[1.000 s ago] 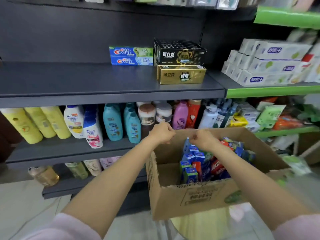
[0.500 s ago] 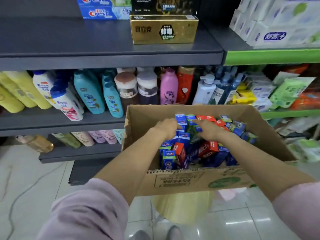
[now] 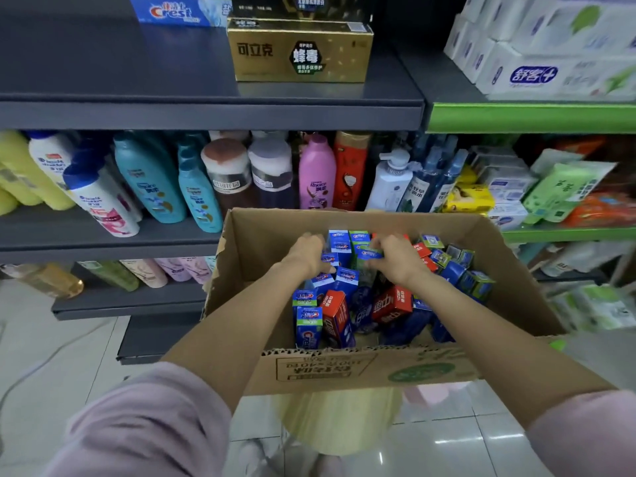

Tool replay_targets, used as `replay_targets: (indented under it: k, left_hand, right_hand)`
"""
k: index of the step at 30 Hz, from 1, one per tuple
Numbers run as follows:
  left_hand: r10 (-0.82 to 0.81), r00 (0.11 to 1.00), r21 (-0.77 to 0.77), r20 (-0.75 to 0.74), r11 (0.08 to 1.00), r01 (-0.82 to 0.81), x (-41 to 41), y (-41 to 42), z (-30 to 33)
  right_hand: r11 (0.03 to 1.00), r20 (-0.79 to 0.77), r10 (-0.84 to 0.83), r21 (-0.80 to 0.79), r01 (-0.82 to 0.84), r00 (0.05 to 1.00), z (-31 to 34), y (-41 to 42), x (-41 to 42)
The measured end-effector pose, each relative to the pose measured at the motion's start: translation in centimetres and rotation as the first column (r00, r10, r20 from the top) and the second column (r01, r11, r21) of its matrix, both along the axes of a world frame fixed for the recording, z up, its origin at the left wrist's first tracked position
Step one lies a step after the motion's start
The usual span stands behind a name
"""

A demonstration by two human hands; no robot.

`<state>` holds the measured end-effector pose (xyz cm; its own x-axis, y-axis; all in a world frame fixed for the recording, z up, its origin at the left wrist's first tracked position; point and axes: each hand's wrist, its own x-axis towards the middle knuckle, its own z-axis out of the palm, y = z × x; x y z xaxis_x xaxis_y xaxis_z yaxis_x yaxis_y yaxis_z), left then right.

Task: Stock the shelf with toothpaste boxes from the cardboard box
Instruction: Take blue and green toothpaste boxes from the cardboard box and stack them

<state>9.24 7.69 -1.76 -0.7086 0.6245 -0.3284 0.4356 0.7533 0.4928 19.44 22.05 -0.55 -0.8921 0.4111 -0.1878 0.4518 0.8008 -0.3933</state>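
Currently at the picking step, with nothing from this reach shelved yet.

Overhead, at the top of the view: dark shelf (image 3: 137, 70), mostly bare on its left side, carrying only a gold carton (image 3: 299, 49) near the front edge with a black carton behind it and a Crest carton (image 3: 172, 10) further back.

Below and in front of it: open cardboard box (image 3: 344, 370), raised on a yellowish stand, packed with toothpaste boxes (image 3: 340, 315) in blue, red and green, most standing on end or leaning.

Inside the box, near its far wall, close together: left hand (image 3: 306, 253), fingers curled down onto the blue boxes there; cannot tell whether anything is truly gripped. Right hand (image 3: 395, 256), fingers bent round one small blue toothpaste box (image 3: 370, 253), held just above the others.

Next, by judgement: firm up both grasps, lift straight out so the neighbouring boxes do not snag or topple, then raise to the shelf and set down on the bare stretch left of the gold carton, labels facing forward.
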Motion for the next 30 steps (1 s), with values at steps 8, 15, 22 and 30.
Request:
replay_targets:
  k: [8,15,22,30]
  left_hand:
    - [0.022,1.000,0.209,-0.014,0.978,-0.019,0.0,-2.0,0.7]
    - [0.305,0.951,0.663,-0.052,0.722,-0.196,-0.8,-4.9,6.5]
    - [0.438,0.842,0.854,0.315,0.256,-0.452,-4.2,-8.7,13.4]
    - [0.366,0.825,0.864,0.430,0.100,-0.494,-11.4,-17.5,19.4]
  right_hand:
    - [0.984,-0.346,-0.017,-0.172,-0.045,0.938,4.0,-0.9,-0.8]
    - [0.977,-0.549,0.038,-0.156,-0.146,0.835,9.4,-4.9,-3.2]
    - [0.944,-0.634,-0.052,-0.283,-0.168,0.772,13.9,-10.3,-6.6]
    - [0.907,-0.594,-0.068,-0.372,-0.199,0.801,18.9,-19.9,-12.1]
